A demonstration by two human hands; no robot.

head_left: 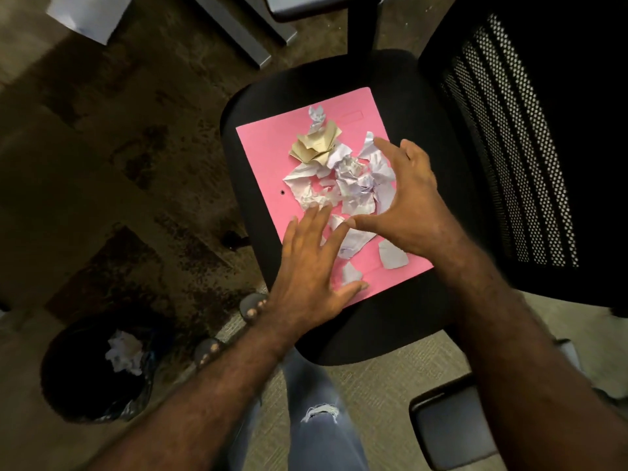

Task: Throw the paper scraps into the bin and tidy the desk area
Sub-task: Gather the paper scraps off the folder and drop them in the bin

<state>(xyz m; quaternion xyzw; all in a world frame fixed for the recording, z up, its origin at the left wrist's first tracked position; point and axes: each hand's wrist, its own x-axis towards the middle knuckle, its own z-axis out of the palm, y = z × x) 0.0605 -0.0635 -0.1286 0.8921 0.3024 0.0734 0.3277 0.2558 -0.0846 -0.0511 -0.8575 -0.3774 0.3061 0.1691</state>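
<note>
A pink folder (268, 154) lies flat on the black seat of an office chair (390, 317). On it sits a heap of crumpled white paper scraps (353, 185), with a tan crumpled piece (316, 144) at its far end. My left hand (312, 266) hovers over the near edge of the folder, fingers spread, holding nothing. My right hand (407, 198) curves around the right side of the heap, fingers apart, touching the scraps. A black bin (68, 385) with a dark liner stands on the floor at lower left, crumpled paper (124, 351) inside it.
The chair's mesh backrest (509, 147) rises at the right, an armrest (448, 426) juts out at lower right. My feet in sandals (251, 305) and jeans leg (316, 419) are between bin and chair. A white sheet (88, 15) lies on the floor at top left.
</note>
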